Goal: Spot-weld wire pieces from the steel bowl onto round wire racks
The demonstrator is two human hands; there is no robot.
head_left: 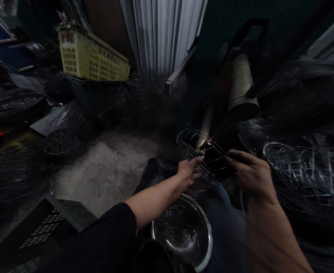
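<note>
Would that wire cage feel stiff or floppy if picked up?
The wire cage is probably stiff: its rings and ribs hold a firm rounded shape. Likely light for its size, being mostly open gaps, and its curve might let it roll.

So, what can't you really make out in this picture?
Head view:
- Right hand: its fingers hide whatever they pinch.
- Wire cage: glare from the glowing tip hides where it meets the wires.
- Steel bowl: the wire pieces are too small and tangled to count.

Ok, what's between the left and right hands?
A round wire basket frame lies between the left hand and right hand, in the head view.
</note>
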